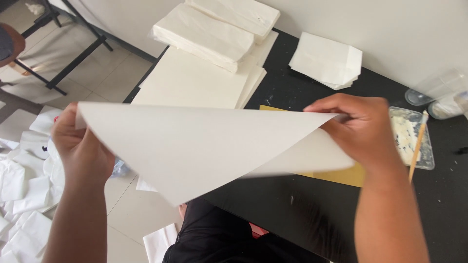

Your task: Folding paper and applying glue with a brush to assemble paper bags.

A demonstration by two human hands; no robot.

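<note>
Pinching the large white paper sheet (195, 146) at both ends: left hand (80, 146) closed tight on the left corner, thumb in front and fingers hidden behind; right hand (360, 129) clamped on the upper right edge, fingers curled over the top layer.

Holding the sheet mostly in the air over the near edge of the black table (302, 204), left half hanging out past the table above the floor, right end curving down and seeming to rest on the yellow board (341, 174).

By the look of it, bending the sheet over on itself, upper layer being drawn across the lower one, no crease pressed yet. Calling next, as a judgement, for matching the two edges under the right hand and keeping both pinches firm while lowering flat onto the board.

Running the long axis left to right, hand to hand, slightly tilted, lower at the right. Pointing one free corner down toward the body, broad face turned up at the camera.

Lying farther out: a stack of flat sheets (195, 80) with folded white bags (214, 29) on top, a smaller white pile (327, 61), a clear tray of paste (407, 136) with a wooden-handled brush (418, 146), and more white bags on the floor (24, 195).
</note>
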